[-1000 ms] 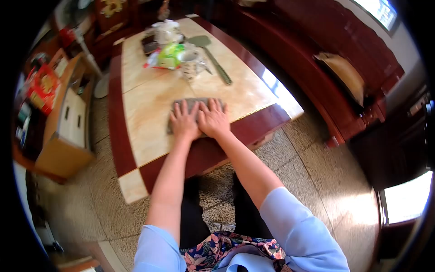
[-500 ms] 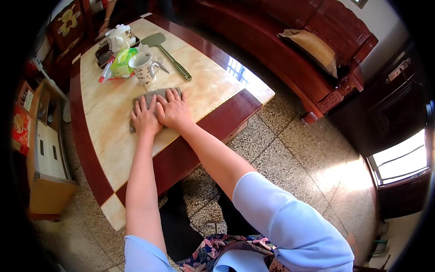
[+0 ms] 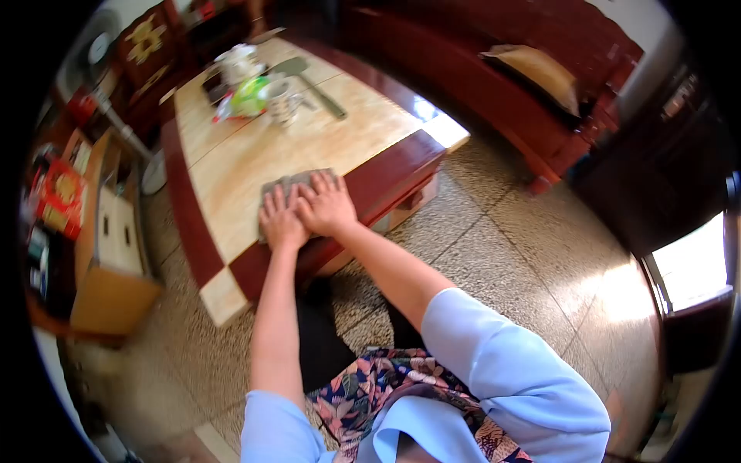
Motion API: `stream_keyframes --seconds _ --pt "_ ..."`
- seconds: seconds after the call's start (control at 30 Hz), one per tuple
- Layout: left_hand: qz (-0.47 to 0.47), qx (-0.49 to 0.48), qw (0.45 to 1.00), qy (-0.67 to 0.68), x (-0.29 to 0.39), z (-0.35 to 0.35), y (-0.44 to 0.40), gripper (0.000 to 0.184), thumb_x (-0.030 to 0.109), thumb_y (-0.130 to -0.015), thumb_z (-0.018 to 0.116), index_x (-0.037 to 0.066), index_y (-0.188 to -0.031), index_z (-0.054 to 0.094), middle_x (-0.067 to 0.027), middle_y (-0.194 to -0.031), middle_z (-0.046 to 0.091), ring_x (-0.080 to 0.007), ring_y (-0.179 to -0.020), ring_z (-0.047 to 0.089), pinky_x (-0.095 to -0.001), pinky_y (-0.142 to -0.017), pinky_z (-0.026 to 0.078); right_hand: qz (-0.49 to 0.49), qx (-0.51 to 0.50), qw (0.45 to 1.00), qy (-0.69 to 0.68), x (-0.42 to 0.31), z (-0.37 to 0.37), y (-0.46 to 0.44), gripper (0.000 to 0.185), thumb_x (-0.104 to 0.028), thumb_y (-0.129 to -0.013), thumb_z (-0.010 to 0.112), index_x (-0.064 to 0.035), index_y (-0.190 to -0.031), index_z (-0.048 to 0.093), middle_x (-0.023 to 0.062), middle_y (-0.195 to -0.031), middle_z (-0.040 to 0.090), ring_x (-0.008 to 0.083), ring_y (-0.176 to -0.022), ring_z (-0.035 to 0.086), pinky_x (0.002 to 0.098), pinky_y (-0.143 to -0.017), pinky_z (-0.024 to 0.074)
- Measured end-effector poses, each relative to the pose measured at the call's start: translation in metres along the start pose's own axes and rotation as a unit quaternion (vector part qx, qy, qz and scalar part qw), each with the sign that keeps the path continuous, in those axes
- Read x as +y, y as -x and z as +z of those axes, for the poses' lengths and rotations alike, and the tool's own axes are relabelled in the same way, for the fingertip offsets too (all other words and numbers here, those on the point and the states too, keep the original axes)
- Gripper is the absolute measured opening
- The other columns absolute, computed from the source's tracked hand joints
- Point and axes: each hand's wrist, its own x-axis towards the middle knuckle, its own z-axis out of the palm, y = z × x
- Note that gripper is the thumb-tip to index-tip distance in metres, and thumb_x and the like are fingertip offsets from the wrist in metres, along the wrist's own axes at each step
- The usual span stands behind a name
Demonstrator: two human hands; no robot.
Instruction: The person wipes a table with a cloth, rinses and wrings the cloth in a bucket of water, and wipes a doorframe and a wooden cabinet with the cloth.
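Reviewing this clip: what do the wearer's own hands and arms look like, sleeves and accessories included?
The left hand and right hand are bare, without gloves, and the forearms are uncovered. The left sleeve and right sleeve are plain light blue and loose, ending around the elbows. No watch, bracelet or ring shows; blur hides finer details such as the nails.
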Motion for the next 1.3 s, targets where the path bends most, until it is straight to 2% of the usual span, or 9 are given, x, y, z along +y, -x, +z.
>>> stream_keyframes --seconds 0.17,0.33,0.47,0.67,0.8,0.87,1.13,1.23,1.3 --pt "-0.02 0.007 0.999 0.026 -0.011 -0.015 0.052 0.053 0.033 -0.093 0.046 0.023 -0.145 0.039 -0.0112 -0.153 0.03 -0.034 -0.141 0.025 -0.0517 -0.114 0.016 -0.019 0.002 1.0 -0.013 -0.028 0.006 0.038 0.058 -0.046 -0.094 0.032 -0.0152 -0.141 0.046 0.0199 -0.151 0.032 0.0344 -0.143 0.021 0.0523 -0.116 0.0101" --pt "-0.045 -0.057 0.997 0.028 -0.029 -0.036 0.081 0.077 0.039 -0.082 0.063 0.023 -0.15 0.029 -0.0099 -0.156 0.024 -0.0328 -0.144 0.019 -0.0527 -0.115 0.013 -0.063 0.008 0.998 -0.015 -0.056 0.013 0.052 0.062 -0.049 -0.092 0.034 -0.0122 -0.139 0.048 0.0231 -0.149 0.033 0.0369 -0.142 0.023 0.0556 -0.114 0.011" --pt "-0.062 -0.074 0.995 0.02 -0.031 -0.04 0.071 0.074 0.039 -0.084 0.059 0.022 -0.15 0.028 -0.0102 -0.157 0.022 -0.0326 -0.145 0.017 -0.0535 -0.116 0.011 -0.08 -0.003 0.996 -0.03 -0.052 0.018 0.037 0.061 -0.05 -0.092 0.034 -0.0128 -0.14 0.048 0.0225 -0.149 0.033 0.0367 -0.142 0.023 0.0559 -0.114 0.0107" --pt "-0.08 -0.091 0.992 0.019 -0.05 -0.031 0.021 0.066 0.041 -0.091 0.046 0.023 -0.151 0.025 -0.0102 -0.158 0.018 -0.0322 -0.146 0.014 -0.0496 -0.117 0.01 -0.082 -0.015 0.996 -0.031 -0.051 0.033 -0.017 0.06 -0.05 -0.094 0.03 -0.0149 -0.139 0.047 0.0199 -0.15 0.033 0.0341 -0.142 0.024 0.0543 -0.115 0.0104" --pt "-0.078 -0.069 0.99 0.095 -0.092 0.012 -0.038 0.051 0.04 -0.096 0.038 0.031 -0.146 0.036 -0.0077 -0.157 0.023 -0.0314 -0.145 0.017 -0.0493 -0.116 0.012 -0.082 0.004 0.995 -0.05 -0.044 0.045 -0.061 0.054 -0.044 -0.095 0.031 -0.0161 -0.138 0.048 0.0192 -0.148 0.036 0.0337 -0.141 0.027 0.0551 -0.115 0.0125" --pt "-0.066 -0.041 0.994 0.082 -0.102 0.02 -0.059 0.05 0.041 -0.096 0.04 0.031 -0.144 0.039 -0.009 -0.155 0.026 -0.0314 -0.143 0.02 -0.05 -0.115 0.015 -0.094 0.04 0.994 -0.043 -0.041 0.054 -0.081 0.051 -0.038 -0.093 0.036 -0.0148 -0.136 0.05 0.0204 -0.146 0.038 0.0345 -0.139 0.03 0.0552 -0.114 0.015" --pt "-0.079 0.095 0.992 0.034 -0.108 0.033 -0.129 0.048 0.039 -0.093 0.043 0.025 -0.139 0.048 -0.0145 -0.15 0.034 -0.0324 -0.14 0.028 -0.0561 -0.112 0.021 -0.122 0.072 0.989 -0.033 -0.028 0.08 -0.17 0.047 -0.032 -0.091 0.042 -0.0137 -0.132 0.055 0.0219 -0.143 0.042 0.0358 -0.136 0.034 0.0535 -0.113 0.0183" --pt "-0.073 0.121 0.99 0.011 -0.116 0.04 -0.155 0.048 0.039 -0.094 0.043 0.025 -0.14 0.047 -0.0139 -0.15 0.034 -0.0311 -0.14 0.028 -0.0554 -0.112 0.02 -0.129 0.084 0.988 -0.028 -0.025 0.089 -0.198 0.046 -0.032 -0.091 0.042 -0.0138 -0.131 0.055 0.0209 -0.142 0.043 0.0349 -0.136 0.034 0.0526 -0.113 0.0195" --pt "-0.09 0.07 0.993 0.015 -0.12 0.043 -0.166 0.049 0.041 -0.096 0.039 0.025 -0.142 0.044 -0.0125 -0.151 0.033 -0.0293 -0.14 0.029 -0.0539 -0.113 0.021 -0.119 0.069 0.99 -0.032 -0.024 0.094 -0.209 0.047 -0.033 -0.091 0.041 -0.0139 -0.132 0.055 0.019 -0.14 0.045 0.033 -0.135 0.036 0.0514 -0.113 0.0201"
